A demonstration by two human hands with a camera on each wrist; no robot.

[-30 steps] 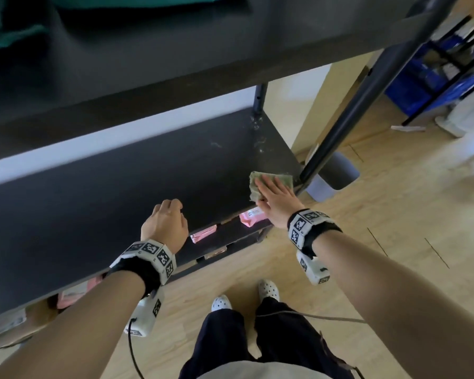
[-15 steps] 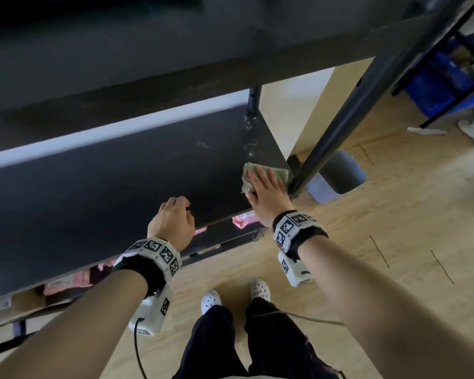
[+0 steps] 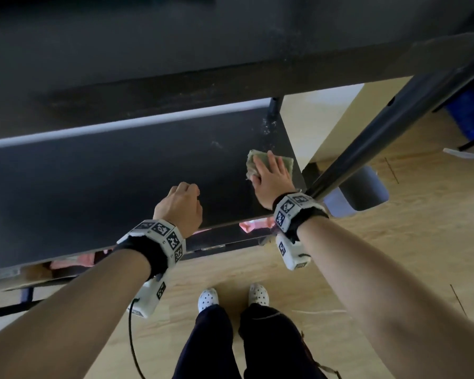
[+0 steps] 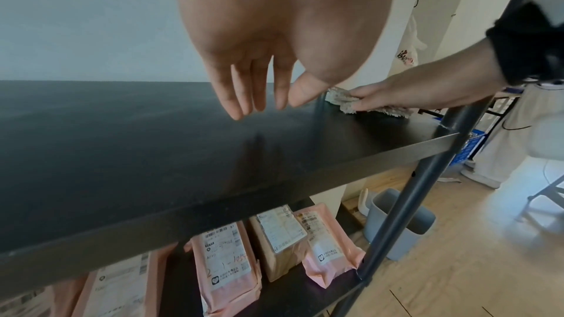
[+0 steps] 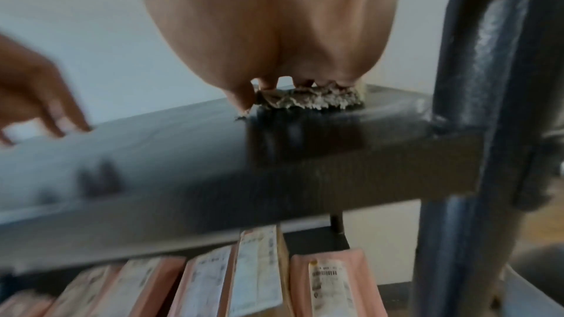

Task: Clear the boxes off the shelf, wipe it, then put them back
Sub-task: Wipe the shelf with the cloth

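head view: right hand (image 3: 272, 178) fingers (image 3: 271, 160) flat on cloth (image 3: 285, 162); left hand (image 3: 179, 207) fingers (image 4: 244, 95) loose, empty.

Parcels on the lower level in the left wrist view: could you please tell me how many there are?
4 clearly, in a row beneath the black shelf: pink pouch rightmost, brown box, second pink pouch, large-labelled parcel leftmost. More may be hidden at the bottom-left corner.

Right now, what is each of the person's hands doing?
Left hand: open, fingers relaxed, holding nothing, hovering above the black shelf board.
Right hand: open, flat fingers pressing the greenish-beige wiping cloth onto that board.
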